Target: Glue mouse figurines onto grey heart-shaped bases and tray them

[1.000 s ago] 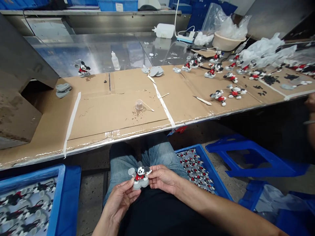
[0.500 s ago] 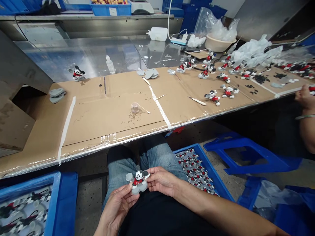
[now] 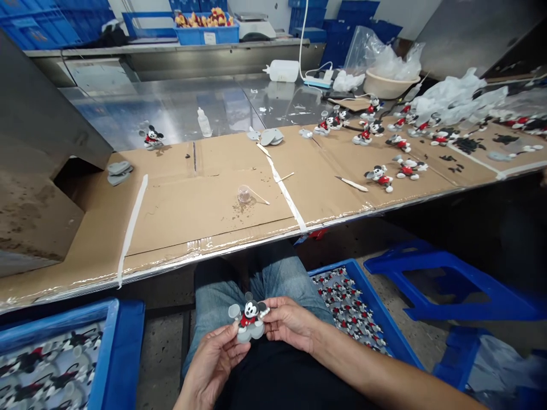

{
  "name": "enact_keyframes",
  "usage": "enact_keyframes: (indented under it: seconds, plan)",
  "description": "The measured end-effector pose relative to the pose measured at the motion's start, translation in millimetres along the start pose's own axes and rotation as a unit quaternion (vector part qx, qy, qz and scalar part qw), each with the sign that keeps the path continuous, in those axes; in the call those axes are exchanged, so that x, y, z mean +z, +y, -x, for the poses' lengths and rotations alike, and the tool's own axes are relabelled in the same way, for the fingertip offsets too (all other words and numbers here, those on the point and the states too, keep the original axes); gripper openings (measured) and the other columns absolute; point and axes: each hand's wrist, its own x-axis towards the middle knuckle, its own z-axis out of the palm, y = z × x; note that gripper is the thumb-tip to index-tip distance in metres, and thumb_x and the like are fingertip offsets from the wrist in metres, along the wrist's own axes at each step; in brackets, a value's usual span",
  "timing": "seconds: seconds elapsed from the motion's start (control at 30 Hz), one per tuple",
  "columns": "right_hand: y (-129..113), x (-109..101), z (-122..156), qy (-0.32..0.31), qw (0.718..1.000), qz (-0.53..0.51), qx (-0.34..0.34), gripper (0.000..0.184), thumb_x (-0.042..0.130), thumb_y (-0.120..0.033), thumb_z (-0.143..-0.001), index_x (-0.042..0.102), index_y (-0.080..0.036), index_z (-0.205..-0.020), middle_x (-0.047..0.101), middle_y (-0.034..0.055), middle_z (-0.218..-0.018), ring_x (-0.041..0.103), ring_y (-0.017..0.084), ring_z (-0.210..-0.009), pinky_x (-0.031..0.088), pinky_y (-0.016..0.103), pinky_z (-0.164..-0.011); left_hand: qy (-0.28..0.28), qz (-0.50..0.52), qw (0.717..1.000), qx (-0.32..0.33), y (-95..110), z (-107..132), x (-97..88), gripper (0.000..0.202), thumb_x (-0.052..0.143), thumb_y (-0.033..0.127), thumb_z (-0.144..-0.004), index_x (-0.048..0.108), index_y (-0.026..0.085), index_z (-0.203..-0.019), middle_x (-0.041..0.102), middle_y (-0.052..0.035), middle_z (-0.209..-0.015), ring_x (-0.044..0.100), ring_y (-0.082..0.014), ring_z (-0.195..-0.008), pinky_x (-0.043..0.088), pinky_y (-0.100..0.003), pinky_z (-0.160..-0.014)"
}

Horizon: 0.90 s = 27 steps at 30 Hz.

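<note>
Cardboard (image 3: 192, 228) is laid along the front of the steel bench (image 3: 171, 111), and its near edge is sealed with clear tape. Working room is marked off by a left strip (image 3: 133, 225) and a middle strip (image 3: 288, 196) of white tape; between them a small jar (image 3: 244, 195) and a swab (image 3: 258, 196) are set. The figure (image 3: 250, 320) is held over the lap (image 3: 273, 276), in front of the bench edge and apart from it. Its base side is gripped by the fingers of the left hand (image 3: 213, 356), and its raised arm is pinched in the right hand (image 3: 290, 324).

Movement is hemmed in at the left by a metal housing (image 3: 38, 142) and a blue crate (image 3: 109, 341), and at the right by a second crate (image 3: 395, 319) filled with figures and a blue frame (image 3: 401, 259). Farther back, a bottle (image 3: 204, 123), grey parts (image 3: 272, 136) and a pointed tool (image 3: 352, 184) are found, with more figures (image 3: 363, 134) crowded toward the right.

Compared with a second ago, the view is tilted higher, so that the shelf bin (image 3: 209, 36) is shown with its yellow and red contents. The figure's grip is unchanged.
</note>
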Motion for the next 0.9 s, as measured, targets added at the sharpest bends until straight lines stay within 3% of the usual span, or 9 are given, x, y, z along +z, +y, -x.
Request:
enact_keyframes:
  seconds: [0.2,0.33,0.47,0.57,0.73,0.9]
  plan:
    - [-10,9,11,-0.008,0.999,0.008,-0.041,0.035,0.076,-0.016,-0.048,0.065,-0.011,-0.080,0.066,0.0034,-0.064,0.057,0.010,-0.053,0.038,0.022,-0.056,-0.047,-0.003,0.999,0.026,11,10,5.8,0.019,0.082,0.022,-0.067,0.071,0.008,-0.075,0.074,-0.0108,-0.069,0.069,-0.0167,-0.055,0.054,-0.023,-0.059]
    - [-29,29,20,-0.025,0.996,0.024,-0.077,0.038,0.079,-0.018,-0.047,0.066,-0.010,-0.083,0.067,0.0036,-0.066,0.057,0.010,-0.054,0.040,0.023,-0.058,-0.070,-0.004,0.995,0.078,32,26,11.6,0.029,0.087,0.026,-0.060,0.073,0.007,-0.076,0.074,-0.0118,-0.070,0.068,-0.0172,-0.055,0.053,-0.022,-0.057]
    - [-59,63,22,-0.069,0.986,0.064,-0.136,0.038,0.079,-0.018,-0.048,0.067,-0.011,-0.084,0.067,0.0026,-0.066,0.056,0.009,-0.054,0.039,0.022,-0.058,-0.096,-0.004,0.982,0.163,70,45,13.6,0.032,0.088,0.025,-0.057,0.074,0.005,-0.077,0.075,-0.0127,-0.072,0.068,-0.0177,-0.056,0.054,-0.022,-0.058]
    - [-83,91,14,-0.099,0.975,0.095,-0.173,0.035,0.078,-0.018,-0.049,0.067,-0.011,-0.081,0.065,0.0010,-0.062,0.054,0.008,-0.052,0.036,0.021,-0.054,-0.093,-0.011,0.974,0.208,106,53,11.9,0.020,0.083,0.019,-0.064,0.072,0.005,-0.073,0.073,-0.0123,-0.068,0.068,-0.0182,-0.055,0.054,-0.023,-0.058]
    - [-113,132,-15,-0.134,0.965,0.110,-0.196,0.025,0.076,-0.017,-0.056,0.066,-0.010,-0.078,0.063,0.0006,-0.060,0.052,0.006,-0.050,0.035,0.019,-0.052,-0.053,-0.012,0.964,0.259,162,53,8.1,0.008,0.064,0.009,-0.081,0.070,0.004,-0.081,0.073,-0.0135,-0.069,0.067,-0.0170,-0.051,0.054,-0.025,-0.056]
    - [-130,157,-42,-0.125,0.967,0.109,-0.194,0.012,0.068,-0.008,-0.064,0.059,-0.012,-0.070,0.059,-0.0017,-0.055,0.049,0.005,-0.045,0.035,0.017,-0.048,-0.030,-0.003,0.961,0.277,193,44,3.4,0.009,0.062,0.012,-0.084,0.066,0.005,-0.084,0.071,-0.0126,-0.063,0.067,-0.0179,-0.048,0.055,-0.027,-0.055]
